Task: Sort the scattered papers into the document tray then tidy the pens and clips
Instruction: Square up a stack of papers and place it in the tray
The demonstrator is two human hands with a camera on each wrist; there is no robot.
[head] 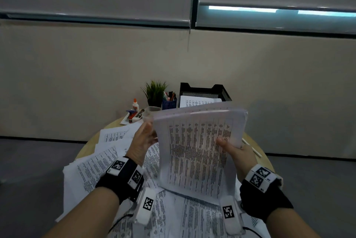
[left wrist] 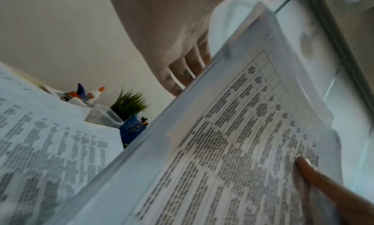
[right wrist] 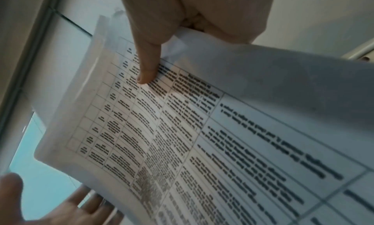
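Note:
I hold a thick stack of printed papers upright above the round table. My right hand pinches its right edge, the thumb on the printed front and the fingers behind. My left hand lies against the left edge with straight fingers reaching behind the stack, its thumb apart from the paper. Several loose sheets lie scattered on the table beneath. The black mesh document tray stands at the back with sheets in it. A blue pen cup stands left of the tray.
A small green plant, a glue bottle, a stapler and a clear plastic box crowd the table's back left. A thin white pen lies near the table's right rim. A wall rises behind.

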